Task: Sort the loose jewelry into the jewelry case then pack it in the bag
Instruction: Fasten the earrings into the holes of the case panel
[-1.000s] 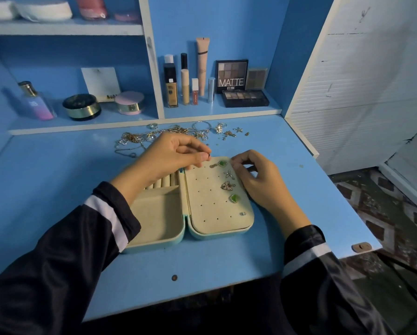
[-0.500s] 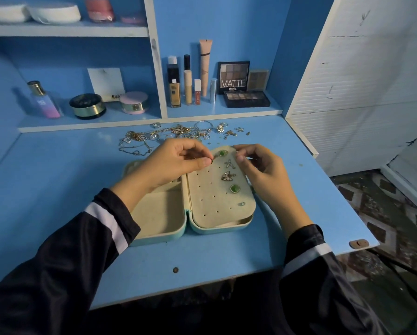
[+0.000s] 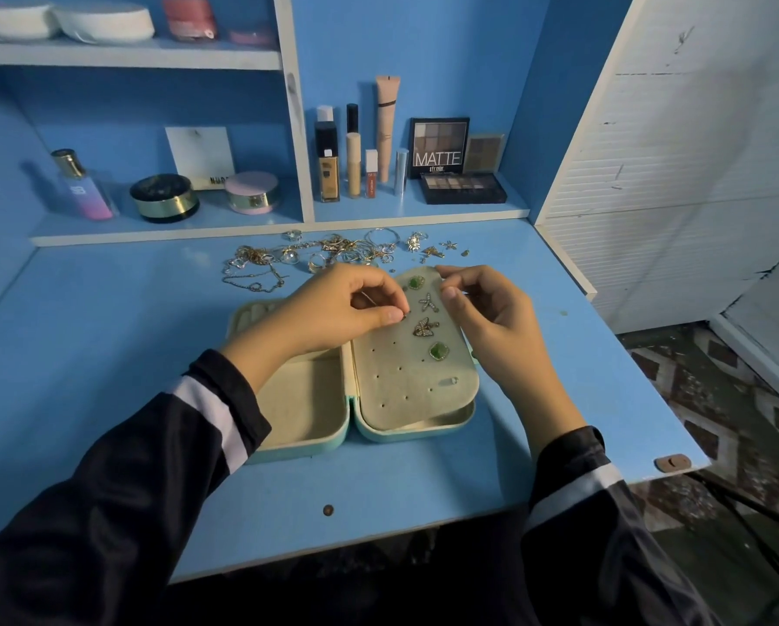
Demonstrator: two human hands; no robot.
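The teal jewelry case (image 3: pixel 304 438) lies open on the blue desk. Its right half carries a cream earring panel (image 3: pixel 405 390) with rows of holes. Pinned on the panel are two green earrings (image 3: pixel 438 351), a starfish earring (image 3: pixel 428 302) and a leaf-shaped earring (image 3: pixel 425 327). My left hand (image 3: pixel 342 305) pinches a small earring (image 3: pixel 403 315) against the panel's upper left holes. My right hand (image 3: pixel 491 318) grips the panel's far right edge, lifting it a little off the case. Loose jewelry (image 3: pixel 333 255), gold chains, rings and earrings, lies in a heap behind the case. No bag is in view.
A shelf unit (image 3: pixel 288 228) backs the desk, with cosmetic bottles (image 3: pixel 326 162), eyeshadow palettes (image 3: pixel 462 187), powder jars (image 3: pixel 164 198) and a perfume bottle (image 3: pixel 83 187). A white panelled wall (image 3: pixel 649 196) closes the right side. The desk's edge (image 3: pixel 667 463) drops to patterned floor at right.
My right hand has moved from the panel's right side to its far edge and raised it. My left hand has kept its pinch and shifted slightly down the panel.
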